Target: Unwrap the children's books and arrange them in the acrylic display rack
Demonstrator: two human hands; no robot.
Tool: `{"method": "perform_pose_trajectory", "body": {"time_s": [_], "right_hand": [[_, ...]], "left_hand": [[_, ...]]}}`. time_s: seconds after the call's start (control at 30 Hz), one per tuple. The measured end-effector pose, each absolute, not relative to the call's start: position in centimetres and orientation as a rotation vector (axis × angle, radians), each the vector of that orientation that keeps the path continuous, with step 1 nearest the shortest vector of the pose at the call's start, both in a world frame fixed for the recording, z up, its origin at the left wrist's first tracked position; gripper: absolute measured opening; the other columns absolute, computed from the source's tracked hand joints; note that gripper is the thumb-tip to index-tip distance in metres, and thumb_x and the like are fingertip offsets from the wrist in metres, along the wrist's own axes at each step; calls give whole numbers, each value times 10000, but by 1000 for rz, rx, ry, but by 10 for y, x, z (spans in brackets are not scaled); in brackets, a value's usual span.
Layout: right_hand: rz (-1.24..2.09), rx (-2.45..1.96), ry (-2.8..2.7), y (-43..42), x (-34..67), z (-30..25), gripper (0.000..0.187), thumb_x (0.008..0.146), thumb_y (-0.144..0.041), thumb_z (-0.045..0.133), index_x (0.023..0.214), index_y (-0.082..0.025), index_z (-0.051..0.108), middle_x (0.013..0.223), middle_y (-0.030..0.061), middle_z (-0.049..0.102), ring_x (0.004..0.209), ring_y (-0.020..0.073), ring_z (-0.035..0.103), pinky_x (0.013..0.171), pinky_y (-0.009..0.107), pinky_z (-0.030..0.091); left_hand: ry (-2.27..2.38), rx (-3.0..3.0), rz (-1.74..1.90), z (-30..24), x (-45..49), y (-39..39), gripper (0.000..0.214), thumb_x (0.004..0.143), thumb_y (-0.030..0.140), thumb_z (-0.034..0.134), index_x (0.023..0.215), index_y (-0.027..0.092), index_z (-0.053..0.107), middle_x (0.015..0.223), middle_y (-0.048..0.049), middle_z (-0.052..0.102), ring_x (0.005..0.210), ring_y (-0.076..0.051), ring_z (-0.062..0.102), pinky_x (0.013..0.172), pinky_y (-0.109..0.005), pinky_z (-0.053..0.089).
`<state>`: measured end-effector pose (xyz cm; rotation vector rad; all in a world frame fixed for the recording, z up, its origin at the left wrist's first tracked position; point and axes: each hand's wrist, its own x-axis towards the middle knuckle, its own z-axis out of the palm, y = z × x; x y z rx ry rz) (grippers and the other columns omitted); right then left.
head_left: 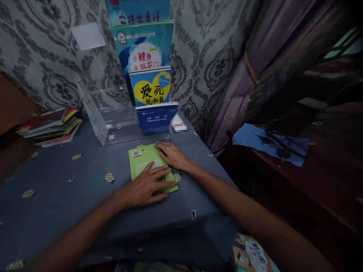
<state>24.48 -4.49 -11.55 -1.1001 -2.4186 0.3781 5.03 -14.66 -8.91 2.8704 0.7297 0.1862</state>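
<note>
Lime-green thin paperback book (143, 158) lies flat on grey-blue fruit-print tablecloth (90, 192), bare left hand (151, 182) atop, fingers spread, bare right hand (172, 155) at its far right corner, pinch unclear; likely steadying step, lifting would need fingertips under an edge.

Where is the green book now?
In the head view, the green book lies left of centre on the table, beneath the left hand, with the right hand at its edge.
</note>
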Motion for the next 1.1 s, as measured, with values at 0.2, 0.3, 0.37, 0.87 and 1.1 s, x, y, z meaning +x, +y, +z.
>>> {"method": "perform_pose_trajectory", "body": {"time_s": [0.2,0.3,0.37,0.87,1.1], "right_hand": [[375,-1111,-2411,-47,244,-113,347,980,-158,523,1308,-136,633,1436,180,610,1323,285,572,1134,513,418],[376,-1119,-2414,-47,244,-113,349,983,-168,517,1312,-154,633,1442,169,607,1323,286,572,1133,522,418],[377,-1118,-2414,-46,244,-113,346,984,-172,517,1307,-165,638,1444,165,607,1317,287,575,1126,521,425],[367,-1109,-2453,-47,246,-111,344,1001,-187,490,1318,-154,618,1446,157,602,1323,270,557,1131,491,419],[372,-1121,-2447,-48,245,-111,342,996,-184,500,1312,-144,624,1450,168,598,1324,288,560,1124,513,424]], "left_hand": [[729,2870,210,-90,50,-147,459,1042,448,458,1479,319,508,1591,-123,457,1511,-272,374,1255,-615,178],[740,2862,218,-88,50,-148,461,1045,474,439,1475,322,510,1595,-117,453,1515,-261,370,1259,-607,177],[747,2856,216,-86,50,-149,470,1045,493,429,1475,322,511,1597,-117,450,1518,-255,364,1263,-597,177],[758,2855,187,-88,52,-148,476,1054,497,385,1471,313,520,1584,-113,473,1515,-254,370,1271,-582,153],[763,2838,243,-91,49,-143,485,1070,475,342,1480,276,508,1555,-88,519,1495,-223,405,1280,-532,190]]}}
